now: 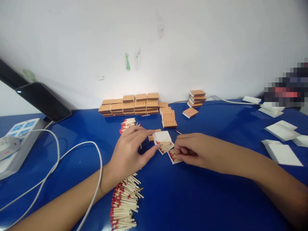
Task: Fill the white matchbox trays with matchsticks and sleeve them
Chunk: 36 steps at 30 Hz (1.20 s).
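Note:
My left hand (131, 149) pinches a white matchbox tray (163, 138) partly filled with red-tipped matches, on the blue table (197, 199). My right hand (192, 149) is closed over a second tray of matches (173, 156) just to the right of the first. A pile of loose matches (125, 200) lies under my left wrist. A smaller pile of matches (127, 124) lies behind my left hand.
Stacks of orange matchboxes (131, 105) line the wall, with more matchboxes (168, 118) in front and a small stack (197, 98) at right. White empty trays (282, 141) lie at far right. A power strip (14, 141), white cables (79, 150) and a phone (43, 101) sit at left.

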Tool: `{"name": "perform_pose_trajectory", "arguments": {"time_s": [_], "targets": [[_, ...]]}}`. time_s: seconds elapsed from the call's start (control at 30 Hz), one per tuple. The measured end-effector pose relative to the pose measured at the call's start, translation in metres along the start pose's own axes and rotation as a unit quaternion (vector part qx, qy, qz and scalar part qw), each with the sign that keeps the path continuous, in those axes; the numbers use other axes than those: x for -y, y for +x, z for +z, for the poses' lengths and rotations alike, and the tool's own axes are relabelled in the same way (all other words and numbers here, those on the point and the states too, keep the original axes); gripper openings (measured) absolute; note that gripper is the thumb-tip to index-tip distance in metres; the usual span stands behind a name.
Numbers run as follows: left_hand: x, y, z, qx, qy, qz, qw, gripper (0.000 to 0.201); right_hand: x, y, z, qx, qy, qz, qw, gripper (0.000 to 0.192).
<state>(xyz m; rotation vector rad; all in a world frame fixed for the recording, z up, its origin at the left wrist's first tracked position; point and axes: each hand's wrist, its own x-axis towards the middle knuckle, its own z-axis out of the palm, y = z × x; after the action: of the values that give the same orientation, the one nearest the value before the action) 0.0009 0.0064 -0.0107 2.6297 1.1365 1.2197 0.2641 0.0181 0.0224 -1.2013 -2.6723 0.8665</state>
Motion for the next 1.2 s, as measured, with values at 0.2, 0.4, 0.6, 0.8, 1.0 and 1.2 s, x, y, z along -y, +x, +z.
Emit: {"name": "perform_pose_trajectory", "arguments": {"time_s": [0.2, 0.4, 0.6, 0.8, 1.0, 1.2], "targets": [[-0.0018, 0.0001, -0.0018, 0.012, -0.004, -0.006, 1.0, 0.037, -0.0014, -0.0011, -0.0006, 0.001, 0.031, 0.018, 0.999, 0.012], [-0.0017, 0.0007, -0.0006, 0.014, -0.012, -0.002, 1.0, 0.038, 0.0013, 0.0004, -0.0036, -0.028, 0.036, 0.032, 0.998, 0.013], [-0.0024, -0.0005, -0.0006, 0.01, -0.018, 0.009, 1.0, 0.038, 0.0022, -0.0004, -0.0036, -0.072, 0.025, 0.0, 0.997, 0.007], [-0.0021, -0.0006, -0.0004, 0.011, -0.021, 0.011, 1.0, 0.038, 0.002, -0.0013, -0.0035, -0.11, 0.036, 0.001, 0.993, 0.003], [-0.0032, 0.001, -0.0005, 0.018, -0.033, 0.013, 0.999, 0.035, 0.0029, 0.0023, -0.0052, -0.181, 0.014, -0.045, 0.982, 0.015], [-0.0045, 0.0011, -0.0001, 0.011, -0.03, 0.023, 0.999, 0.036, 0.0055, 0.0012, -0.0059, -0.252, -0.011, -0.101, 0.962, 0.015]]}}
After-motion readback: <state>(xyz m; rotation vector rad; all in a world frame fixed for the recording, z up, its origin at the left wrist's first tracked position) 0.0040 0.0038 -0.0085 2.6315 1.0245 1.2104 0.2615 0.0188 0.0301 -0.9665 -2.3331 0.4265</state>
